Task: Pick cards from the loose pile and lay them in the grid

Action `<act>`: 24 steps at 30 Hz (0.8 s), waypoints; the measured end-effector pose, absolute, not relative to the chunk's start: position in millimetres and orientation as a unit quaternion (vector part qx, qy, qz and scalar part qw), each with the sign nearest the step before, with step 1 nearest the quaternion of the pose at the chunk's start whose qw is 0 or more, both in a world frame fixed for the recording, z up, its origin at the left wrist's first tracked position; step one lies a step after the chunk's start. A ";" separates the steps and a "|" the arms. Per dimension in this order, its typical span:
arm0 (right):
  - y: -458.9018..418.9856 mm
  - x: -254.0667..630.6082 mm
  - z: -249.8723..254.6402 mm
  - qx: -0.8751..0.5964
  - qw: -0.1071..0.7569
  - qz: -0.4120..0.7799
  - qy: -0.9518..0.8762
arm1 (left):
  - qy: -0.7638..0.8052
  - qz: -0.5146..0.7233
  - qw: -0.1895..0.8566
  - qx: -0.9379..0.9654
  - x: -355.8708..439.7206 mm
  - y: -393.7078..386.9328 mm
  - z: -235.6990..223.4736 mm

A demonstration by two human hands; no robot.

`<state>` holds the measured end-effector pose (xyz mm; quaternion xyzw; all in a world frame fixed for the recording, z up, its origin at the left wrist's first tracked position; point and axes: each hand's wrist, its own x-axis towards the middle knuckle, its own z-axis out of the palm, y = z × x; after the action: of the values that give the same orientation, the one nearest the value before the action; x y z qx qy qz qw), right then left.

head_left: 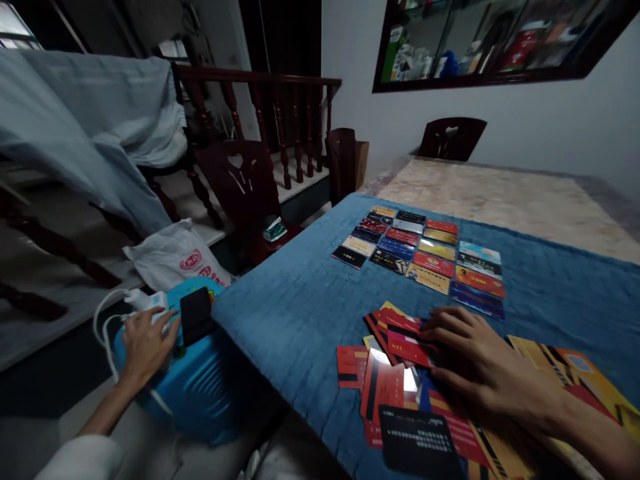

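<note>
My right hand (pixel 475 360) lies palm down over a loose heap of cards on the blue cloth, its fingers spread and slightly bent. Its fingertips touch the edge of a red card (pixel 407 343); the palm hides part of the heap. In front of the heap lies a black card (pixel 417 440) with pale print. Beyond it, overlapping cards (pixel 433 263) form several neat columns. My left hand (pixel 150 343) rests with fingers apart on a blue stool (pixel 210 400), against a white power strip (pixel 159 301). Beside it lies a black phone (pixel 196 315).
The blue cloth (pixel 285 287) covers the near part of a marble-patterned table (pixel 480 183). White cables (pixel 104 333) hang by the stool. Behind it are a white bag (pixel 177 257) and a dark wooden chair (pixel 240 177) holding a tissue pack (pixel 275 229). More yellow cards (pixel 543 357) lie right.
</note>
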<state>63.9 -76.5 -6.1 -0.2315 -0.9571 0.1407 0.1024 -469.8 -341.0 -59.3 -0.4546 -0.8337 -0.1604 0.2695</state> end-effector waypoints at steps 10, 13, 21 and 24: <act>-78.7 64.1 -8.0 -0.233 0.096 0.118 -0.961 | -0.824 -0.102 0.240 -0.503 -460.4 -346.3 -76.3; -79.9 63.1 -8.6 -0.230 0.100 0.114 -0.961 | -0.837 -0.092 0.260 -0.473 -473.8 -334.9 -75.8; -81.4 60.4 -1.6 -0.227 0.094 0.130 -0.961 | -0.721 -0.283 0.343 -0.532 -432.9 -263.3 -22.6; -82.8 59.0 3.7 -0.232 0.086 0.144 -0.958 | -0.655 -0.342 0.322 -0.592 -375.8 -229.5 12.5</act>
<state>59.0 -82.8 3.7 -0.2319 -0.9582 0.1439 0.0862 -375.8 -229.5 12.5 -0.5923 -0.6546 -0.3417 0.3224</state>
